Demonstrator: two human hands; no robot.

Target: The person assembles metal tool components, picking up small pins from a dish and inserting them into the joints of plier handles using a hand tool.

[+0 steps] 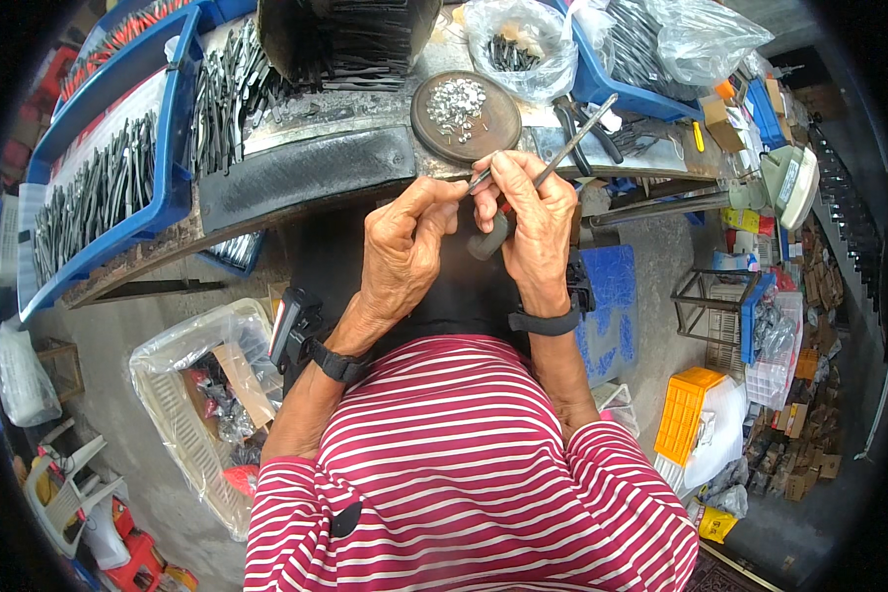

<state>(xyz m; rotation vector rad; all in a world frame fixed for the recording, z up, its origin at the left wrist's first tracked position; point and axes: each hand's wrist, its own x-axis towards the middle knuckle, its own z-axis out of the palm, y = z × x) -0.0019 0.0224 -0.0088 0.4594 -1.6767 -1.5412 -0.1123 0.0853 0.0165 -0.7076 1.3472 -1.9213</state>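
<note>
My right hand [533, 222] grips a pair of pliers: one thin metal arm [580, 133] sticks up to the right and a grey rubber-covered handle [490, 240] hangs below the palm. My left hand [407, 242] pinches the joint end of the same pliers beside the right thumb; whether a small part sits between its fingertips cannot be told. Both hands are held just in front of the workbench edge. A round brown dish [466, 111] of small shiny metal pieces lies on the bench right behind the hands.
A blue tray [173, 148] of dark plier parts sits at the left, with more loose parts [232, 94] piled beside it. Clear bags [523, 49] of parts stand at the back. A white basket [192, 414] lined with plastic is on the floor left; a yellow crate [686, 414] right.
</note>
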